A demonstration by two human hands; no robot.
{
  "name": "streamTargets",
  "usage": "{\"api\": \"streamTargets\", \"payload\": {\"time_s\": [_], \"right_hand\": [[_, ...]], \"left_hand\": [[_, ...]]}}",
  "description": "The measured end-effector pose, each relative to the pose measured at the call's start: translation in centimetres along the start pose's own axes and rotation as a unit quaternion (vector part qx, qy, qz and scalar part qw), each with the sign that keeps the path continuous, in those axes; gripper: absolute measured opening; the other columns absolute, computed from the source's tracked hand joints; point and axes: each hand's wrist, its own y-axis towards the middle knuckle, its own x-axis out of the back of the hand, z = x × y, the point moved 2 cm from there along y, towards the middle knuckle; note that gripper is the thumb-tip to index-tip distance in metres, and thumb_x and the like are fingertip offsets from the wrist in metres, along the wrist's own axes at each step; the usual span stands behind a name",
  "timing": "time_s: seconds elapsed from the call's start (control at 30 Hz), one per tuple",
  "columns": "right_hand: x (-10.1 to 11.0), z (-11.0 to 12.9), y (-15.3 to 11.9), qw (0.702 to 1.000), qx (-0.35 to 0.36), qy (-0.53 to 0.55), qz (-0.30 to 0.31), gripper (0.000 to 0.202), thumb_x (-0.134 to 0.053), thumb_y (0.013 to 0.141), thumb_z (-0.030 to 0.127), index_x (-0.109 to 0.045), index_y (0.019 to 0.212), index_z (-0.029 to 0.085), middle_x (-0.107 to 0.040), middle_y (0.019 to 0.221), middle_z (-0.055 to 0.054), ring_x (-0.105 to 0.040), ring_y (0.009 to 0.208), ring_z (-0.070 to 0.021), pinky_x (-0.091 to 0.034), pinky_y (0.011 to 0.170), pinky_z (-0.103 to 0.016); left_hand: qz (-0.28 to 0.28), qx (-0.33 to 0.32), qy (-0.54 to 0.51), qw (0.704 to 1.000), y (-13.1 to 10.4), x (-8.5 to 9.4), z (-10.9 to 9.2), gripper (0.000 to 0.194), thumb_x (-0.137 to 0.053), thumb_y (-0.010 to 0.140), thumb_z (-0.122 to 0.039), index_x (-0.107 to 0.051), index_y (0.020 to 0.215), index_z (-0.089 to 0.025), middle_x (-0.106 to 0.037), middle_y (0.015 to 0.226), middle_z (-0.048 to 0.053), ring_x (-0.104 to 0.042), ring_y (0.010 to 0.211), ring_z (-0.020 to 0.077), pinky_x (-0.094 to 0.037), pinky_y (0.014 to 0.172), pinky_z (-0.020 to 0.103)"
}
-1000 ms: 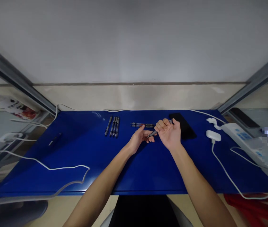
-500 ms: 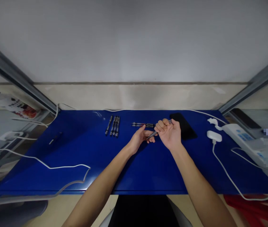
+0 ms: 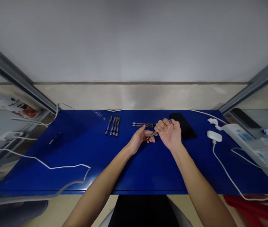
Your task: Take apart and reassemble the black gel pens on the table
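A dark grey pen slants across between my hands above the blue table. My right hand is curled around it, palm toward me, and the upper end shows beside the thumb. My left hand is at the lower end, its thumb apart and its fingers stretched out behind the pen tip; how firmly they touch it is unclear. Just beyond the left hand lie dark pens, one with a red part, lengthwise across the table. Farther left, several dark pens lie side by side, pointing away from me.
Behind my right hand lies a black phone. A white earbud case with a cable, crumpled white tissue and a white power strip are at right. A small dark object and a white cable lie left.
Almost nothing differs. Both hands and the pen keep the same place, with at most a very slight shift of the right hand.
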Motion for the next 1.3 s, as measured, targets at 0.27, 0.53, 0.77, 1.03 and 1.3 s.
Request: {"api": "streamTargets", "payload": {"time_s": [0.27,0.53,0.77,1.03,1.3], "right_hand": [[-0.19,0.00,-0.02,1.000,0.002,0.000,-0.006,0.036,-0.036,0.095,0.038,-0.031,0.064,0.022,-0.022,0.061,0.004,-0.029,0.051,-0.0138,-0.037,0.053,-0.029],[-0.13,-0.02,-0.02,1.000,0.001,-0.005,-0.007,0.035,-0.037,0.094,0.038,-0.031,0.064,0.022,-0.023,0.061,0.004,-0.029,0.051,-0.0138,-0.037,0.053,-0.028],[-0.16,-0.01,0.05,1.000,0.010,-0.003,-0.009,0.036,-0.035,0.095,0.038,-0.029,0.063,0.022,-0.021,0.060,0.004,-0.028,0.051,-0.0135,-0.037,0.052,-0.028],[0.01,0.02,0.13,1.000,0.012,-0.017,-0.017,0.038,-0.036,0.094,0.042,-0.029,0.063,0.022,-0.021,0.060,0.004,-0.027,0.050,-0.0137,-0.037,0.052,-0.029],[0.06,0.09,0.06,0.999,0.022,-0.021,-0.022,0.037,-0.036,0.094,0.041,-0.029,0.062,0.022,-0.021,0.060,0.004,-0.027,0.050,-0.0135,-0.036,0.051,-0.029]], "left_hand": [[-0.006,-0.001,-0.002,1.000,-0.10,-0.12,-0.16,0.070,-0.024,0.096,-0.057,-0.073,0.098,-0.006,-0.068,0.076,0.014,-0.055,0.071,0.0193,-0.035,0.070,0.031],[-0.006,-0.002,-0.003,1.000,-0.08,-0.18,-0.19,0.072,-0.023,0.097,-0.057,-0.074,0.097,-0.006,-0.068,0.075,0.013,-0.055,0.069,0.0183,-0.035,0.069,0.030],[-0.005,0.000,-0.004,1.000,-0.01,-0.08,-0.11,0.070,-0.024,0.097,-0.056,-0.073,0.098,-0.006,-0.068,0.075,0.013,-0.055,0.069,0.0183,-0.035,0.068,0.030],[-0.012,0.002,-0.007,1.000,-0.14,-0.24,-0.30,0.068,-0.025,0.096,-0.055,-0.073,0.097,-0.006,-0.068,0.075,0.013,-0.055,0.069,0.0185,-0.035,0.069,0.030],[-0.008,0.000,-0.003,1.000,-0.05,-0.10,-0.15,0.069,-0.025,0.096,-0.056,-0.073,0.098,-0.007,-0.067,0.074,0.012,-0.055,0.069,0.0186,-0.035,0.070,0.030]]}}
